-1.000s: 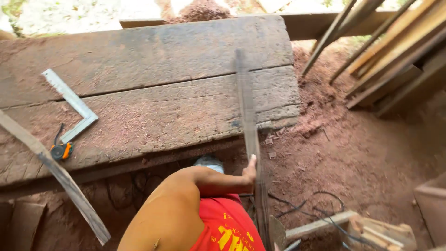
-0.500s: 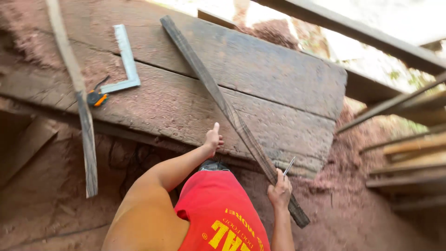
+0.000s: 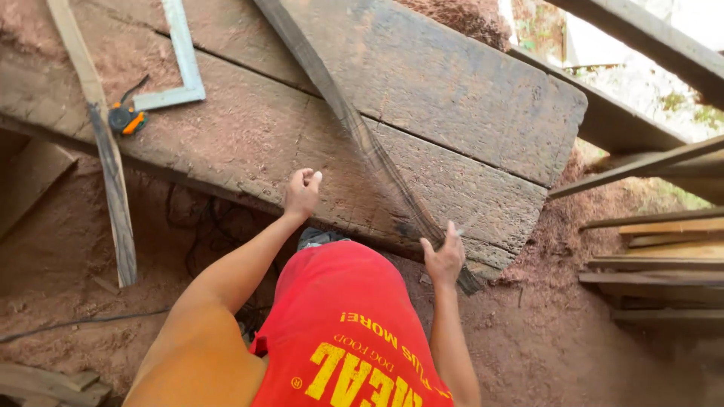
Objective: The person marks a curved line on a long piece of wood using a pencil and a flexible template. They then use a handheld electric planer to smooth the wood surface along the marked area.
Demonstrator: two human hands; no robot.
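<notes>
Wood strip (image 3: 354,128), thin, dark, lies diagonally across the thick plank bench (image 3: 467,98); your right hand (image 3: 445,256) grips its near end, your left hand (image 3: 302,192) rests loosely curled on the planks.

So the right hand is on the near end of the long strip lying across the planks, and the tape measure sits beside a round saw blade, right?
Not quite. The head view shows the tape measure beside a metal square, not a saw blade. The rest holds: the right hand is on the near end of the long strip across the planks.
</notes>
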